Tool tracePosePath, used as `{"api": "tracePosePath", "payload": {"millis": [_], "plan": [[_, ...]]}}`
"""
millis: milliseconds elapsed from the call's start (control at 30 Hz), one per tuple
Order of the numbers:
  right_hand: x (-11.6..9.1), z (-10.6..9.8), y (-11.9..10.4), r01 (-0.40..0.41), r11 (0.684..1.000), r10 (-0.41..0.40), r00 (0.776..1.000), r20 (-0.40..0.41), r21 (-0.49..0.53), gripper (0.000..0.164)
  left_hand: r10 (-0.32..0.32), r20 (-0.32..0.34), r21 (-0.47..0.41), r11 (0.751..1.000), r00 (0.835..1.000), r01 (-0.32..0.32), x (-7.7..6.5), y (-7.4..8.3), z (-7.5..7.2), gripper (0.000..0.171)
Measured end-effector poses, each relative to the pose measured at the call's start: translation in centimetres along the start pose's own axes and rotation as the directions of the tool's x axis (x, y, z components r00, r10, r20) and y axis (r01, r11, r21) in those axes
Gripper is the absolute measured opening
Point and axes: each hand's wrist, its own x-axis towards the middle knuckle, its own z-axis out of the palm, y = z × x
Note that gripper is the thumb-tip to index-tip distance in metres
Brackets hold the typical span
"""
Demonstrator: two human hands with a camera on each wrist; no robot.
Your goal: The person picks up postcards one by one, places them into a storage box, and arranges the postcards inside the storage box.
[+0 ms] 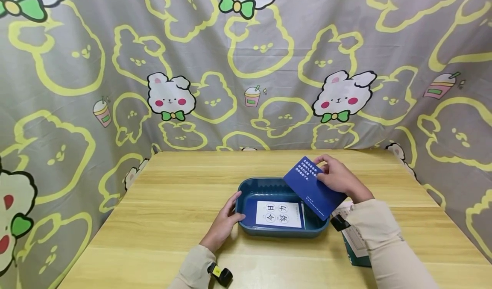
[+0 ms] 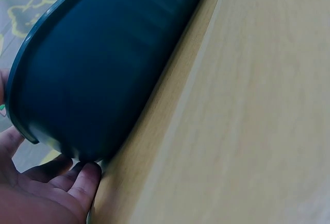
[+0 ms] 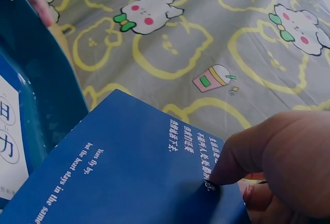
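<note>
My left hand point(image 1: 224, 222) holds the left end of a dark teal plastic basin point(image 1: 284, 233), thumb over the rim and fingers along the outer wall. In the left wrist view the fingertips point(image 2: 91, 175) lie low against the basin wall, close to the table. My right hand point(image 1: 338, 175) pinches a blue booklet point(image 1: 313, 190) with white printed text near its upper right edge. The thumb presses on its cover in the right wrist view. The booklet tilts above the basin's right end. Inside the basin lies another blue booklet point(image 1: 250, 211) with a white panel of large characters.
A green item with a pale printed top point(image 1: 357, 244) lies right of the basin, partly hidden under my right forearm. The light wooden table point(image 1: 173, 186) ends at a patterned grey curtain point(image 1: 215, 92) that hangs behind it and at both sides.
</note>
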Motion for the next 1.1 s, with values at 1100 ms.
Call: {"api": "tracePosePath", "payload": {"millis": [1100], "plan": [[2.1, 4.7, -1.9, 0.129, 0.990, -0.116, 0.977, 0.178, -0.060, 0.041, 0.008, 0.013, 0.000, 1.000, 1.000, -0.008, -0.1, 0.0, -0.2, 0.063]]}}
